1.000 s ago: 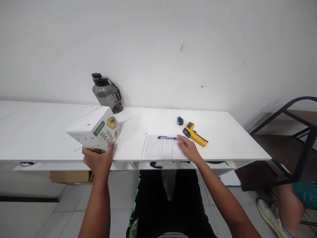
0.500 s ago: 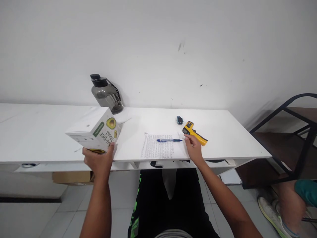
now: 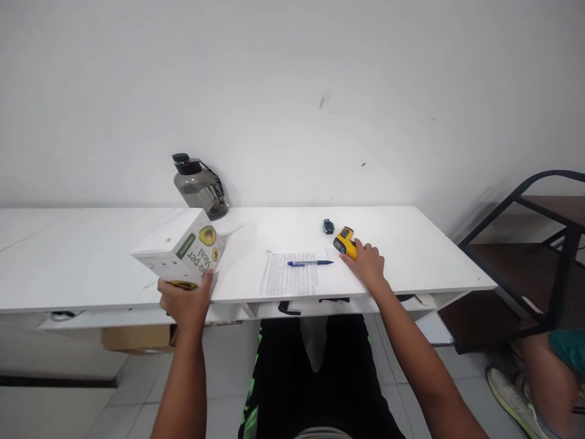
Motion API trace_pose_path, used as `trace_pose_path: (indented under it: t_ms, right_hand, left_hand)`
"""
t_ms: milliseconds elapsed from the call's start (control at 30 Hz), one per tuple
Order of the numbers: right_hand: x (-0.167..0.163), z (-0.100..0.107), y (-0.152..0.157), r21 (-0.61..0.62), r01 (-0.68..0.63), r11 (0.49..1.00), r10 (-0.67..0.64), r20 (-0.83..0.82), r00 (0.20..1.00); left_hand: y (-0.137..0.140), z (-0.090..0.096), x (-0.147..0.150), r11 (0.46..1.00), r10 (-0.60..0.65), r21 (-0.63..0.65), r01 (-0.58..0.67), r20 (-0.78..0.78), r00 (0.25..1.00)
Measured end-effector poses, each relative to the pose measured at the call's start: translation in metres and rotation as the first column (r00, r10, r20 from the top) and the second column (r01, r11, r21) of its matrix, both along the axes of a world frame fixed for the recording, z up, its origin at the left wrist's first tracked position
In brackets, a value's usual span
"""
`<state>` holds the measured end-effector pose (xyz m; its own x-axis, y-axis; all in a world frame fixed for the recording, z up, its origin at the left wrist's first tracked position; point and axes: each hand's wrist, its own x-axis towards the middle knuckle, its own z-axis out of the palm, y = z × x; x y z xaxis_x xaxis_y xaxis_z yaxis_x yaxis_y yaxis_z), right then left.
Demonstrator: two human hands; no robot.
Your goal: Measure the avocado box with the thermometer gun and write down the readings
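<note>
My left hand (image 3: pixel 186 299) grips a white carton (image 3: pixel 169 244) printed with avocados and "Su-per Meal", tilted above the desk's front edge. The fingers of my right hand (image 3: pixel 368 263) are wrapped over the handle of a yellow infrared thermometer (image 3: pixel 346 242), which lies on the desk; the hand hides most of the handle. Left of that hand, a blue pen (image 3: pixel 311 263) rests across a handwritten sheet of paper (image 3: pixel 286 283). A small dark watch (image 3: pixel 328 226) sits just beyond the thermometer.
A grey water bottle (image 3: pixel 201 192) stands against the wall behind the carton. Below the white desk (image 3: pixel 411 244) runs an open shelf, with a cardboard box (image 3: pixel 137 338) under it. At right are a dark metal-framed rack (image 3: pixel 521 268) and another person's leg (image 3: pixel 551 372).
My right hand has moved right, from beside the pen's tip onto the thermometer's handle, and closed around it. My left hand still holds the carton. The view has shifted slightly.
</note>
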<state>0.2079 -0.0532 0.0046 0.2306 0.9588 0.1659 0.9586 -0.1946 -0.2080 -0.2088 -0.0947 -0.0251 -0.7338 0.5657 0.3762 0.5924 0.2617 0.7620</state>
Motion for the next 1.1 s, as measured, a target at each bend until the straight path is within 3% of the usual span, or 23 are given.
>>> trace_pose_path:
  t_ms: [100, 200, 267, 367, 467, 600, 700, 900, 1100]
  right_hand:
    - [0.006, 0.011, 0.003, -0.068, 0.006, 0.998, -0.011, -0.075, 0.997]
    - [0.02, 0.023, 0.001, -0.089, -0.042, 0.995, 0.021, -0.228, 0.974]
    - [0.028, 0.026, -0.008, -0.037, -0.149, 0.988, 0.124, -0.376, 0.918]
    - [0.031, 0.023, -0.036, 0.055, -0.108, 0.993, 0.12, -0.59, 0.799]
    - [0.021, 0.016, -0.083, 0.221, -0.075, 0.972, 0.207, -0.666, 0.717]
    - [-0.007, 0.016, -0.14, 0.261, -0.251, 0.932, 0.362, -0.692, 0.624]
    - [-0.028, 0.022, -0.16, 0.282, -0.388, 0.877, 0.467, -0.689, 0.554]
    - [-0.048, 0.031, -0.17, 0.237, -0.577, 0.781, 0.528, -0.745, 0.408]
    - [-0.052, 0.031, -0.173, 0.246, -0.574, 0.781, 0.515, -0.773, 0.37]
  left_hand:
    - [0.002, 0.001, -0.001, 0.997, 0.068, 0.03, -0.068, -0.01, 0.998]
    - [-0.001, 0.004, -0.004, 0.997, 0.042, 0.069, -0.047, 0.071, 0.997]
    - [-0.009, 0.007, -0.005, 0.987, -0.069, 0.155, 0.039, 0.196, 0.978]
    - [-0.028, 0.009, -0.004, 0.9, -0.32, 0.393, 0.189, 0.3, 0.899]
    - [-0.052, 0.01, 0.007, 0.852, -0.428, 0.473, 0.223, 0.384, 0.818]
    - [-0.083, 0.015, 0.034, 0.815, -0.558, 0.466, 0.345, 0.469, 0.684]
    - [-0.101, 0.024, 0.056, 0.794, -0.605, 0.423, 0.435, 0.491, 0.627]
    - [-0.124, 0.036, 0.091, 0.775, -0.626, 0.327, 0.541, 0.511, 0.589]
    - [-0.139, 0.041, 0.105, 0.785, -0.61, 0.292, 0.547, 0.523, 0.595]
